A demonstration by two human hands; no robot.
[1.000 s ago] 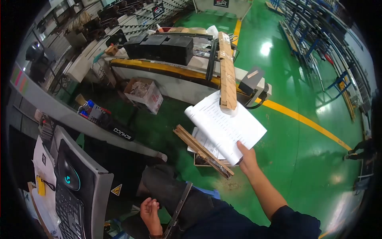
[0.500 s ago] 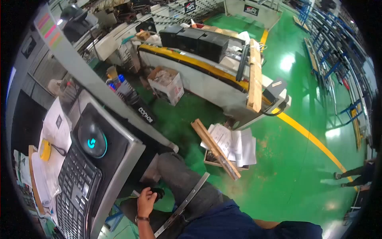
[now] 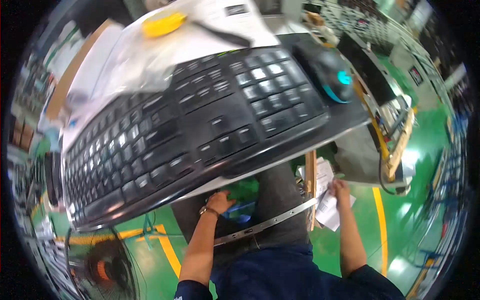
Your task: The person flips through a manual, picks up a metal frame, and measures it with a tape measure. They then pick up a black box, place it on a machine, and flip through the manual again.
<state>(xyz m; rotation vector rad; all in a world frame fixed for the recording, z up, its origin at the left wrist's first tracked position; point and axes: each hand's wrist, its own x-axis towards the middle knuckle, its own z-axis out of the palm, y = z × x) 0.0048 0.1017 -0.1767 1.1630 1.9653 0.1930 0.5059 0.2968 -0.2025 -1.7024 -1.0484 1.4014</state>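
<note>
My left hand (image 3: 220, 201), a watch on its wrist, lies on my dark trouser leg just under the desk's front edge, which hides its fingertips. My right hand (image 3: 341, 190) reaches down to the white papers (image 3: 326, 211) on the green floor and touches them; blur hides its grip. A thin metal strip (image 3: 265, 226) lies slanted across my lap between both arms. A wooden slat (image 3: 310, 175) stands beside the papers.
A black keyboard (image 3: 190, 125) fills the desk above my hands, with a black mouse (image 3: 331, 75) glowing blue at its right. Sheets in plastic and a yellow object (image 3: 162, 25) lie behind. A fan (image 3: 102, 267) stands low left. Yellow lines cross the floor.
The view has swung up onto the desk, so the keyboard now fills the frame. My right hand, out of view half a second ago, is back down at the papers. My left hand moved up my leg.
</note>
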